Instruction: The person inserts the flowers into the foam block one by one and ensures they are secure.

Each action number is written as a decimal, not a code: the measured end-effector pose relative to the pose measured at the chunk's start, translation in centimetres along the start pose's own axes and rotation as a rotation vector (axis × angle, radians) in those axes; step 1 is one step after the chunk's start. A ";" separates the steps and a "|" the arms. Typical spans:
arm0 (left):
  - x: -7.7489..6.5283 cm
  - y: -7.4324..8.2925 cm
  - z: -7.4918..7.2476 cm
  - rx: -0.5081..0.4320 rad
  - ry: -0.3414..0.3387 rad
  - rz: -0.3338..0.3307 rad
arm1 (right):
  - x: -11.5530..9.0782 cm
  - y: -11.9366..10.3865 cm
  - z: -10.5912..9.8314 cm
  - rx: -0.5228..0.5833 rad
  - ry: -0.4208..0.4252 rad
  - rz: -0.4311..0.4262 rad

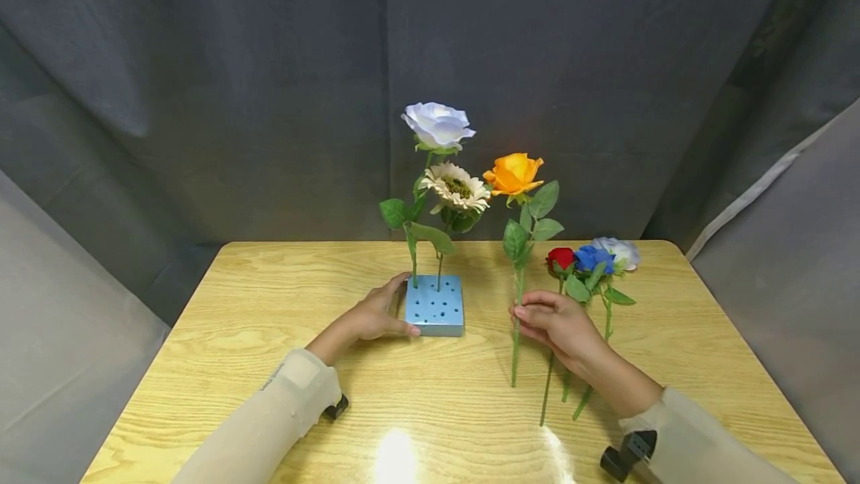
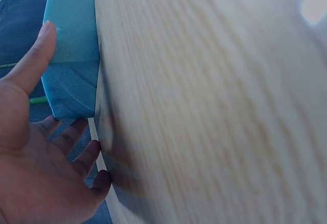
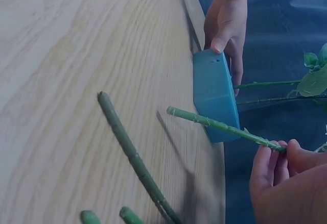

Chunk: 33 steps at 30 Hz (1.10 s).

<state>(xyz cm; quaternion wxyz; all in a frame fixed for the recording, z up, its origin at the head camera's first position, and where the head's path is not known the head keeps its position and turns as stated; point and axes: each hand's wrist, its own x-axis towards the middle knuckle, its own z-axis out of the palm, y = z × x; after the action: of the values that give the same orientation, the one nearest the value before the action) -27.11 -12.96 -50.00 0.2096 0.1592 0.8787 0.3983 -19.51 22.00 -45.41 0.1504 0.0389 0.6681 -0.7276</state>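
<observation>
A light blue foam block (image 1: 434, 305) with holes in its top stands on the table. A pale lavender rose (image 1: 440, 125) and a cream daisy-like flower (image 1: 457, 187) stand upright in it. My left hand (image 1: 380, 312) holds the block at its left side; the thumb lies against the front face in the left wrist view, with the other fingers round the side. Right of the block, my right hand (image 1: 558, 326) pinches the stem of an orange rose (image 1: 513, 174) between thumb and fingers. Its bare stem end (image 3: 204, 120) hangs above the tabletop, apart from the block.
Right of and below my right hand lie a red rose (image 1: 561, 259), a blue flower (image 1: 594, 259) and a pale bluish-white flower (image 1: 618, 252), stems toward me. The wooden table (image 1: 269, 290) ends at a grey curtain (image 1: 302, 95) behind.
</observation>
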 end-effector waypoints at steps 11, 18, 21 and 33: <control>0.1 0.0 0.0 0.002 -0.006 -0.002 | 0.8 -0.5 0.9 -0.026 0.026 -0.088; 0.1 -0.1 0.0 0.000 -0.007 -0.002 | 1.8 -0.9 1.8 -0.105 0.080 -0.174; 0.0 -0.1 0.0 0.004 -0.007 -0.001 | 2.3 -1.1 2.3 -0.130 0.102 -0.209; -0.1 0.0 -0.1 0.004 -0.005 0.008 | 3.6 -1.9 4.1 -0.179 0.142 -0.290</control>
<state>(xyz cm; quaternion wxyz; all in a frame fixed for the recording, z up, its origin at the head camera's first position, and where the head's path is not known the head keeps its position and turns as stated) -27.05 -13.08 -49.85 0.2097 0.1639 0.8785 0.3967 -22.91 17.51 -44.08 -0.0008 -0.0198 0.7377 -0.6749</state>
